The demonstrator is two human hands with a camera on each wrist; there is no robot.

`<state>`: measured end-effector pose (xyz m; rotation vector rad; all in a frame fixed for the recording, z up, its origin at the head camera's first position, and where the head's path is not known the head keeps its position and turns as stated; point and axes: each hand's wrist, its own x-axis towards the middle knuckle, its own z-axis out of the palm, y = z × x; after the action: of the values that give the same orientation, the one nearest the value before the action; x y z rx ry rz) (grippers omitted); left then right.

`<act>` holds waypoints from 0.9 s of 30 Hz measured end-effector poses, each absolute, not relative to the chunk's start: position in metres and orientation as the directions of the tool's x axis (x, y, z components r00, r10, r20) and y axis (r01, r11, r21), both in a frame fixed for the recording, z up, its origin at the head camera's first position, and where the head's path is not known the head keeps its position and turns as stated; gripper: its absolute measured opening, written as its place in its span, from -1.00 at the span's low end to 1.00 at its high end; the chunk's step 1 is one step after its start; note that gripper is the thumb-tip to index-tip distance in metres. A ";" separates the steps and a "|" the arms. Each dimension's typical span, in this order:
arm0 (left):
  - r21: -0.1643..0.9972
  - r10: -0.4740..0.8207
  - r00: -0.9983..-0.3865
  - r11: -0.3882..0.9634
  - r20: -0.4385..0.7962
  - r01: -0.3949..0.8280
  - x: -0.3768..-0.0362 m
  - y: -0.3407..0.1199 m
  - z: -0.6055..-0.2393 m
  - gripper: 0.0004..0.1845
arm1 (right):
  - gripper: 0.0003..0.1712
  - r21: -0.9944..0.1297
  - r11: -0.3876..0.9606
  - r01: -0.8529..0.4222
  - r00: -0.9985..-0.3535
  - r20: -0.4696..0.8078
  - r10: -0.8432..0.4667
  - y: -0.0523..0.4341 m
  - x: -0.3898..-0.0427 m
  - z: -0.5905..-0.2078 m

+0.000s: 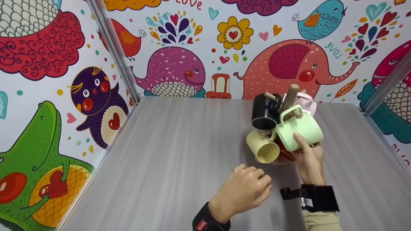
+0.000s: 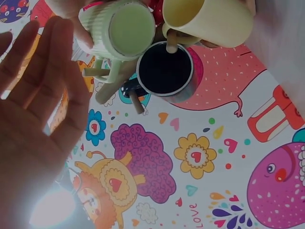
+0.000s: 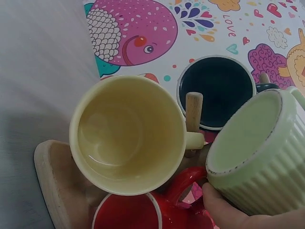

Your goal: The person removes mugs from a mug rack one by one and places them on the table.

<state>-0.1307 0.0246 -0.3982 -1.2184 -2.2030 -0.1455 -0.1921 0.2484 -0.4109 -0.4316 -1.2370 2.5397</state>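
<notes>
My right hand (image 1: 310,160) holds a light green ribbed mug (image 1: 300,133), thumb on its side and the other fingers mostly hidden beneath. The mug is tilted, its handle raised around the end of a peg on a wooden mug rack (image 1: 290,96). A black mug (image 1: 265,112), a pale yellow mug (image 1: 263,147) and a pink mug (image 1: 306,102) hang on the same rack. A red mug (image 3: 128,212) shows low in the right wrist view. My left hand (image 1: 242,189) hovers in front of the rack, fingers loosely bent and holding nothing.
The rack's wooden base (image 3: 52,191) stands on a grey wood-grain table (image 1: 179,144). Walls with printed cartoon animals (image 1: 175,70) enclose the back and sides. Metal posts (image 1: 115,48) mark the corners.
</notes>
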 end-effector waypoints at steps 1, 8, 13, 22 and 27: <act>-0.189 0.732 -0.391 0.571 0.558 0.799 -0.131 0.024 -0.398 -0.83 | -0.54 -0.791 -0.598 -0.128 -0.914 -0.139 0.380 0.249 -0.192 -0.410; -0.157 0.720 -0.410 0.578 0.560 0.801 -0.133 0.020 -0.396 -0.84 | -0.54 -0.765 -0.618 -0.184 -0.912 -0.102 0.398 0.250 -0.187 -0.405; -0.128 0.705 -0.426 0.586 0.568 0.800 -0.135 0.017 -0.394 -0.81 | -0.52 -0.767 -0.608 -0.204 -0.915 -0.071 0.398 0.250 -0.180 -0.404; -0.113 0.682 -0.419 0.590 0.599 0.799 -0.137 0.014 -0.392 -0.78 | -0.53 -0.755 -0.602 -0.259 -0.912 -0.014 0.411 0.248 -0.168 -0.403; -0.118 0.668 -0.417 0.601 0.616 0.790 -0.137 0.013 -0.389 -0.77 | -0.54 -0.775 -0.575 -0.263 -0.910 0.001 0.414 0.246 -0.160 -0.406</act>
<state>-0.1374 0.0135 -0.3895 -1.1468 -2.1993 -0.2517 -0.1602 0.2465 -0.4060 -0.2538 -1.1772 2.4789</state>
